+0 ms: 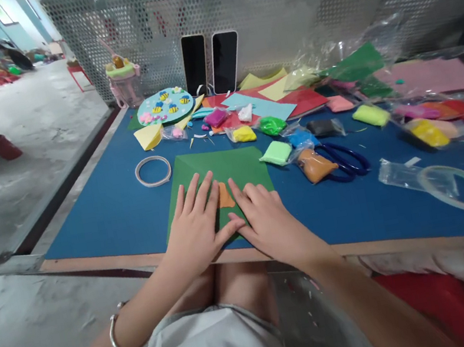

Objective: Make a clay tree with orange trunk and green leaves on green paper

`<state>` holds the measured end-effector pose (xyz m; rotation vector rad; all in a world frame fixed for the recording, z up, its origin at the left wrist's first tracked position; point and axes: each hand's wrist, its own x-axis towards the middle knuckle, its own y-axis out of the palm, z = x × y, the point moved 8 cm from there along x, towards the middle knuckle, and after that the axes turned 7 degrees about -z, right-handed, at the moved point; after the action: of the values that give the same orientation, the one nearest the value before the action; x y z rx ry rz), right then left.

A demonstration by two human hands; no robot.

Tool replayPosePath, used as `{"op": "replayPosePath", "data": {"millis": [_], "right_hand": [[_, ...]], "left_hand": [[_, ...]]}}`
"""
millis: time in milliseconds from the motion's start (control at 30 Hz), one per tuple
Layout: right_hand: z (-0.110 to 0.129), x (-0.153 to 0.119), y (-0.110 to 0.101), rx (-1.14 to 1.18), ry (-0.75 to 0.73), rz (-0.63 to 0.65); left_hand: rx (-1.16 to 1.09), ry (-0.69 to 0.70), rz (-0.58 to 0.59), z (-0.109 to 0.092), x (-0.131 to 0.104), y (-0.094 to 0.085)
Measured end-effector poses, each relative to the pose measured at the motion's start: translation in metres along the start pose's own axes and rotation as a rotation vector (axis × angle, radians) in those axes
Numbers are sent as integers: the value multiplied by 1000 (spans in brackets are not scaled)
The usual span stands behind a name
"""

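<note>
A green sheet [221, 163] lies on the blue table top near its front edge. On it, between my two hands, is a small flat orange piece [226, 196]. My left hand [195, 222] lies flat on the sheet with fingers spread, its fingertips at the left side of the orange piece. My right hand [263, 213] rests at the right, its index finger stretched out beside the orange piece and the other fingers bent. The two thumbs meet just below the orange piece. Neither hand grips anything.
Bagged clay in orange [315, 166], light green [277, 153] and other colours lies to the right, with blue-handled scissors [349, 163]. Tape rolls [153, 171] sit left and far right. Two phones [225, 62] lean on the metal backing beside a bee-decorated disc [164, 106].
</note>
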<state>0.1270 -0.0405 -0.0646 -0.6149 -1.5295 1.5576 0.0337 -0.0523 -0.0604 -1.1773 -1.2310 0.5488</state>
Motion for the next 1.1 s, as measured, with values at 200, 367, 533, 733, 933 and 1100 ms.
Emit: {"op": "replayPosePath", "data": {"millis": [200,367,533,733,933,1100], "right_hand": [[-1,0,5,-12,-11,-62],[-1,1,6,1,28,-75],[1,5,8,-18,63,-35],[-1,5,8,-11,113,-4],[0,4,3,6,196,-1],[2,6,2,-8,224,17]], "left_hand": [[32,28,48,-4,-1,2],[-28,-23,95,2,0,3],[-4,-12,72,-3,0,2],[38,-28,24,-11,3,3],[24,-128,32,-4,5,4],[15,-108,45,-7,8,7]]}}
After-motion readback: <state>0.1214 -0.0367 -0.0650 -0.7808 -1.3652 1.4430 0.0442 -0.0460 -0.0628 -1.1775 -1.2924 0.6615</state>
